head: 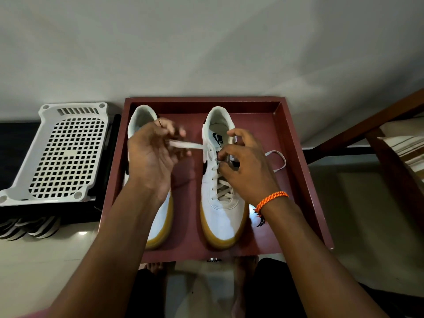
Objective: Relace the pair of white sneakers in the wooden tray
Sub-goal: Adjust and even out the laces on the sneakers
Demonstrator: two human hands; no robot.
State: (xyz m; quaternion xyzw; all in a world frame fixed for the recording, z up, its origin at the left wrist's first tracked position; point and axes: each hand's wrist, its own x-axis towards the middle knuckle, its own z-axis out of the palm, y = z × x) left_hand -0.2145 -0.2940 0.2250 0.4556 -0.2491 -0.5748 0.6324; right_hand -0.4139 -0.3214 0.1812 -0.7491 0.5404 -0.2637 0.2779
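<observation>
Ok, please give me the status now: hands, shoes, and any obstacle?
Left hand pulling lace end taut. Right hand pinching lace at right sneaker upper eyelets. Lower rows laced. Left sneaker mostly hidden. No obstacle visible.

Between the two sneakers, the left one (160, 216) at seven o'clock and the right one (223, 212) at five, runs an open lane of tray (187, 226) floor, but a taut lace (187, 145) bars it at twelve. Bare floor also lies toward three o'clock, crossed only by a slack loop (278, 160). The raised rim walls every side, and a white grid basket (66, 154) stands just outside at nine.
</observation>
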